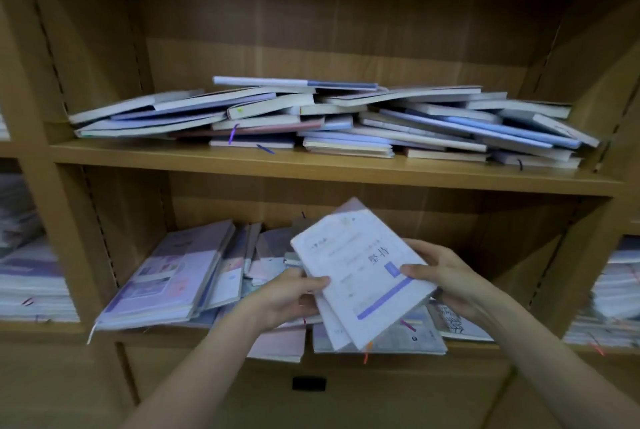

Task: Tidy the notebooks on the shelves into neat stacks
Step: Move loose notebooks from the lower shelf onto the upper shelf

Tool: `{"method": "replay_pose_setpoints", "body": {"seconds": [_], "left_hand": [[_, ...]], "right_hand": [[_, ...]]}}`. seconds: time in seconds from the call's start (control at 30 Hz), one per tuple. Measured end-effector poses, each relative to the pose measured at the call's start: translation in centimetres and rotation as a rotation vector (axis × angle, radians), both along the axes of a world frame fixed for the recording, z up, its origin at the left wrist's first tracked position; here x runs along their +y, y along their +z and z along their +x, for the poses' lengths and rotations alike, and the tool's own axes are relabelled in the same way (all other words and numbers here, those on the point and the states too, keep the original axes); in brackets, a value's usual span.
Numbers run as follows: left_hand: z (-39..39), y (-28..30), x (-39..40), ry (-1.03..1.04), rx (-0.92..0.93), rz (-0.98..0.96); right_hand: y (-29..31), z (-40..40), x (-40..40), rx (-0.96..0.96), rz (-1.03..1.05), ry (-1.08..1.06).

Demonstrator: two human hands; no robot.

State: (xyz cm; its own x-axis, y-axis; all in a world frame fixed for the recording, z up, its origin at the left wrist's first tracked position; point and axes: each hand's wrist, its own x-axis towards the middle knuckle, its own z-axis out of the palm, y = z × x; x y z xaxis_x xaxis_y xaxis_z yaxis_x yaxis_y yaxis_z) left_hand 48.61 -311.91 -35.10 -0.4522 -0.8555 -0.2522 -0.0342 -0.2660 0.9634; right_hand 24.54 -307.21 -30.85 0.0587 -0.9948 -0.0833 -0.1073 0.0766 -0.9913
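Right now you hold a small bundle of white-covered notebooks with a purple stripe in front of the lower wooden shelf, left hand pinching the near-left edge, right hand gripping the right edge, likely to square them. Loose notebooks sprawl beneath; an untidy heap waits on the shelf above.

Head view, close, facing forward and down at wooden shelves, hands low in frame
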Motion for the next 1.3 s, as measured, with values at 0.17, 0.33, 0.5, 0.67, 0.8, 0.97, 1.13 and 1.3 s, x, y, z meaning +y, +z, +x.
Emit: {"method": "replay_pose_setpoints", "body": {"seconds": [0.17, 0.33, 0.5, 0.67, 0.8, 0.97, 1.13, 1.3], "left_hand": [[4.2, 0.4, 2.7, 0.116, 0.019, -0.238], [8.0, 3.5, 4.2, 0.174, -0.022, -0.482], [11.4, 5.9, 5.9, 0.089, -0.069, -0.566], [14.9, 9.4, 6.5, 0.220, -0.104, -0.709], [16.8, 14.0, 4.2, 0.485, -0.056, -0.761], [18.1, 21.1, 0.4, 0.787, -0.042, -0.685], [22.8, 20.3, -3.6, 0.993, -0.196, -0.706], [24.3, 16.8, -5.9, 0.917, -0.501, -0.765]], "right_hand": [[3.4, 3.0, 1.3, 0.264, -0.218, 0.186], [4.9, 4.7, 1.6, 0.197, -0.253, 0.283], [3.1, 6.7, 1.4, 0.122, -0.170, 0.421], [6.2, 10.7, -0.4, 0.072, -0.353, 0.376], [11.2, 14.8, -2.2, -0.013, -0.488, 0.333], [17.1, 21.2, -6.3, -0.101, -0.566, 0.098], [21.7, 28.1, -14.9, -0.027, -0.518, -0.069], [22.4, 31.8, -19.1, 0.194, -0.349, 0.134]]}}
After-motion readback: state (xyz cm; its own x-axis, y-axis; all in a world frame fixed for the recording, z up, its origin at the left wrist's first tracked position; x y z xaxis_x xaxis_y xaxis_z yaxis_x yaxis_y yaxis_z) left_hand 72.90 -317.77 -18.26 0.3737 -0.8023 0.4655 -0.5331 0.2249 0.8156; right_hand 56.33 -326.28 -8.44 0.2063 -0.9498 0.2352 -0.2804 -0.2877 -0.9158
